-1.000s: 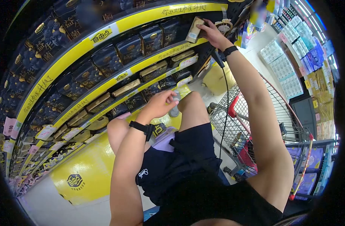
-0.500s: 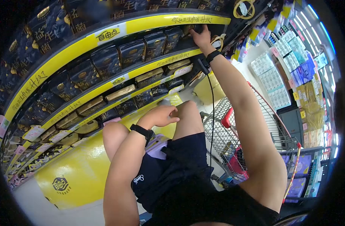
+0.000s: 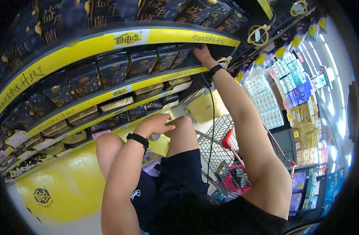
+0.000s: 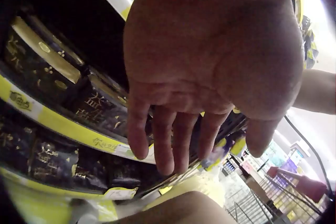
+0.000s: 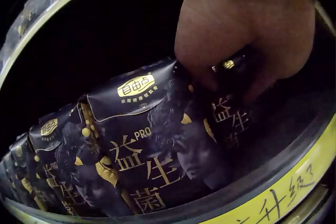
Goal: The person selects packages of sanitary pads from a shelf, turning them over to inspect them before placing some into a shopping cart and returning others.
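In the head view my right hand (image 3: 204, 55) reaches between shelves at the right end of a row of dark packages (image 3: 142, 62). The right wrist view has this hand (image 5: 244, 32) with its fingers and thumb around the upper part of a dark package (image 5: 233, 119), beside a larger-looking dark package (image 5: 142, 140) with gold lettering. Part of the gripped package is in shadow. My left hand (image 3: 155, 124) hangs above the knees, holding nothing; the left wrist view shows its palm (image 4: 210, 61) and loosely extended fingers.
Yellow-edged shelves (image 3: 164, 36) hold more dark packages above and below. A wire shopping cart (image 3: 216, 154) stands right of the legs, with a black cable (image 3: 212, 117) hanging beside it. Stacked goods (image 3: 265, 100) lie farther right.
The right hand has moved from outside the shelf end, where it held a package, into the shelf beside the row. The head view has shifted; the left hand stays near the knees.
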`<state>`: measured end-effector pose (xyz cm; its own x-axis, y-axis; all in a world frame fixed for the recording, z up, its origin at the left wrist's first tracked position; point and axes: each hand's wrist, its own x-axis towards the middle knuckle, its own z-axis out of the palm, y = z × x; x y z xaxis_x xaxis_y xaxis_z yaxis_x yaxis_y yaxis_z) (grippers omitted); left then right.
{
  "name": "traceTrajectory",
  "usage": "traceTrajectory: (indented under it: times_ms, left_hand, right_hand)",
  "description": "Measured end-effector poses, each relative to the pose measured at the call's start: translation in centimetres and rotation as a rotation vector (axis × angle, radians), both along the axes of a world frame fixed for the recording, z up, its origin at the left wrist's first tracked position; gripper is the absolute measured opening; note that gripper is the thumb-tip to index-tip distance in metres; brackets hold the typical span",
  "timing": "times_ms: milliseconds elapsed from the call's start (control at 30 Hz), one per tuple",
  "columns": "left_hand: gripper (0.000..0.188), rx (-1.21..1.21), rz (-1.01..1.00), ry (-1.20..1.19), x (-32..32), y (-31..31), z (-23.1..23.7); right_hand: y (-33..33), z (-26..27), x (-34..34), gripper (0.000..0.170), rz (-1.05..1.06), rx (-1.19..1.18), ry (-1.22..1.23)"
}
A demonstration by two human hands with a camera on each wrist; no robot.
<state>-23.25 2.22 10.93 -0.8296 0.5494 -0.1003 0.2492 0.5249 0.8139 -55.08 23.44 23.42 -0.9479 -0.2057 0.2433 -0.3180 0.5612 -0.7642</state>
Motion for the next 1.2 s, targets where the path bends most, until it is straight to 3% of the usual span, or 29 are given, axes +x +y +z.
traceTrajectory:
  times_ms: [33, 133, 167, 300, 533, 733, 867, 933, 1100, 1200]
  left_hand:
    - [0.055, -0.002, -0.006, -0.005, -0.3, -0.1, 0.2]
    - [0.054, 0.004, -0.052, 0.041, -1.3, 0.7, 0.2]
    - [0.054, -0.001, -0.055, 0.050, -1.5, 0.9, 0.1]
    - [0.055, 0.013, -0.055, 0.035, -1.4, 0.9, 0.8]
    - [0.054, 0.020, -0.029, 0.056, -1.3, 0.5, 0.6]
    - [0.052, 0.064, 0.021, 0.056, -0.7, -0.4, 1.0]
    - [0.050, 0.028, 0.012, 0.033, -0.5, 0.0, 1.4]
    - [0.049, 0.029, -0.006, 0.047, -0.6, 0.4, 0.4]
    - [0.050, -0.024, -0.052, 0.080, -0.1, 1.2, 1.3]
    - [0.051, -0.030, -0.069, 0.073, 0.1, 1.9, 1.4]
  right_hand:
    - [-0.6, 1.1, 1.4, 0.054, 0.018, -0.035, -0.055]
    - [5.0, -5.3, -6.7, 0.044, 0.200, -0.145, 0.050]
    - [4.9, -4.8, -6.2, 0.038, 0.177, -0.156, 0.000]
    - [1.3, 0.0, 0.5, 0.044, 0.302, -0.305, -0.162]
    - [2.1, -2.5, 0.5, 0.068, 0.224, -0.356, -0.141]
    - [3.1, -1.3, 5.2, 0.074, 0.068, -0.147, -0.187]
    - [5.2, 0.9, 14.5, 0.048, 0.091, -0.154, -0.268]
    - [7.2, 2.7, 18.2, 0.027, 0.192, -0.136, -0.378]
    - [16.6, 5.1, 23.0, 0.025, 0.325, -0.164, -0.742]
    - [20.9, 7.4, 26.5, 0.030, 0.116, -0.018, -0.715]
